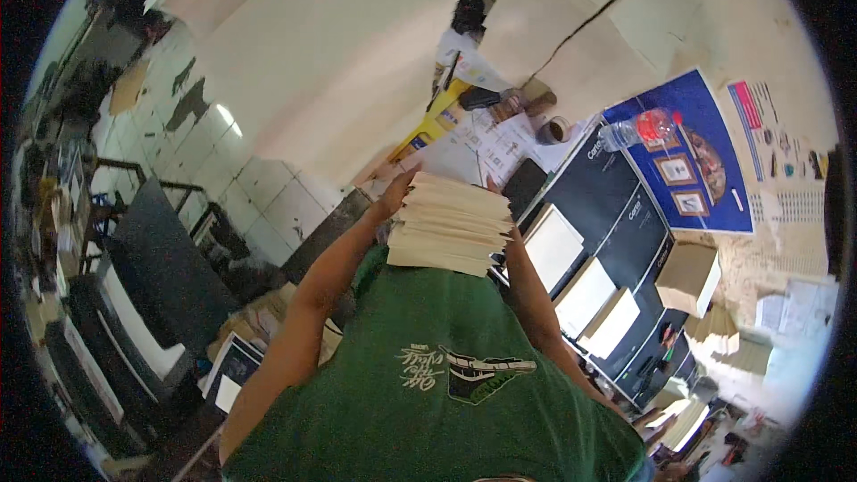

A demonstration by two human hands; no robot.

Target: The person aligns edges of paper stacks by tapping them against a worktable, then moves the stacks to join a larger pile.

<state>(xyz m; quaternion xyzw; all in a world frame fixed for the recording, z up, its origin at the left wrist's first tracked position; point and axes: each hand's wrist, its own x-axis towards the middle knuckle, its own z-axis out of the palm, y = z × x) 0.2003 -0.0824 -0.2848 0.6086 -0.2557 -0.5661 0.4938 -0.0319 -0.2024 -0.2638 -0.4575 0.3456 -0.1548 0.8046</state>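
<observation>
A thick stack of cream paper sheets [451, 225] with uneven, fanned edges is held in front of my green shirt. My left hand [394, 198] grips its left side, the fingers pressed along the edge. At the opposite side my right hand [510, 248] holds the stack, mostly hidden behind the paper with a fingertip showing above the far corner. Beyond the stack, loose printed sheets [482, 147] lie on the cluttered table.
To the right, a dark worktop [596, 214] bears several white paper stacks [585, 293]. A plastic bottle [638, 129], a cup [553, 130] and a cardboard box [687, 278] stand nearby. At lower right, another person's hand [659, 433] is near pale papers. Dark boards [170, 259] stand left.
</observation>
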